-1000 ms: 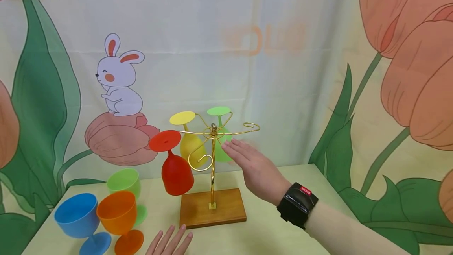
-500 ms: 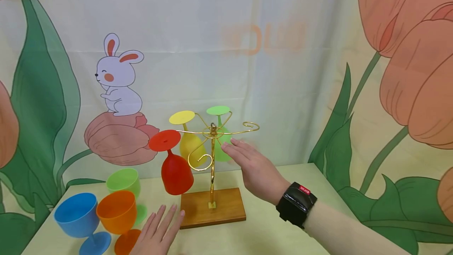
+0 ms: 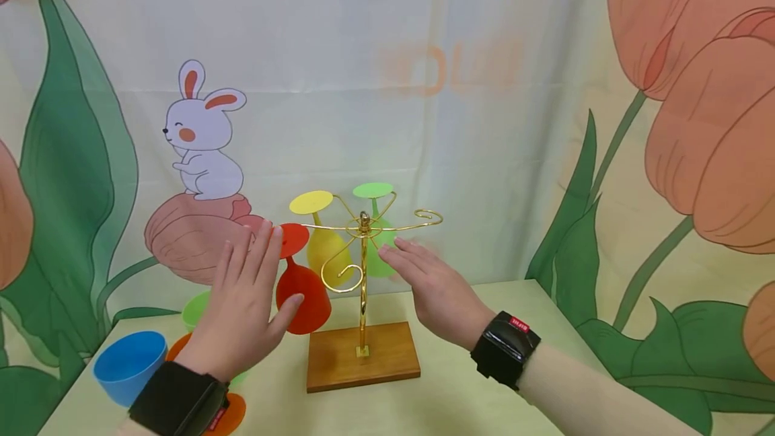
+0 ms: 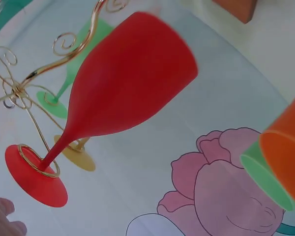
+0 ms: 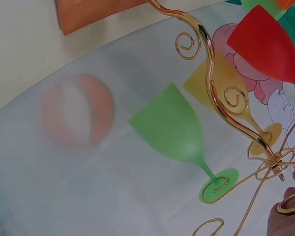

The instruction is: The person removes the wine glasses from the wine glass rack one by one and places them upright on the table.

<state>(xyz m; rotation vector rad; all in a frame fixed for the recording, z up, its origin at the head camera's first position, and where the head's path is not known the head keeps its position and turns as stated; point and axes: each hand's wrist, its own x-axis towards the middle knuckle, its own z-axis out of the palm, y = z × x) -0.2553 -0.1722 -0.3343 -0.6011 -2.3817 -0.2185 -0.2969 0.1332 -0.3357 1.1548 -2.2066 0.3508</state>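
A gold wire stemware rack (image 3: pixel 364 308) stands on a wooden base (image 3: pixel 363 372). From its curled arms hang a red goblet (image 3: pixel 310 305), a yellow goblet (image 3: pixel 325 247) and a green goblet (image 3: pixel 380 262), all upside down. My left hand (image 3: pixel 242 305) is raised in front of the red goblet's left side, fingers straight and thumb spread. In the left wrist view its fingertips (image 4: pixel 5 216) lie near the red foot (image 4: pixel 34 182), apart from it. My right hand (image 3: pixel 445 295) is stretched flat beside the rack's right side, holding nothing; whether it touches a wire arm I cannot tell.
On the table's left stand a blue goblet (image 3: pixel 132 365), an orange goblet (image 3: pixel 231 416) and a second green goblet (image 3: pixel 195 309), upright and partly hidden by my left hand and wrist strap. A printed curtain (image 3: pixel 484 153) hangs behind the table (image 3: pixel 484 389).
My left hand has risen from the bottom edge, up and to the left, and now overlaps the red goblet and the upright goblets. My right hand stays where it was.
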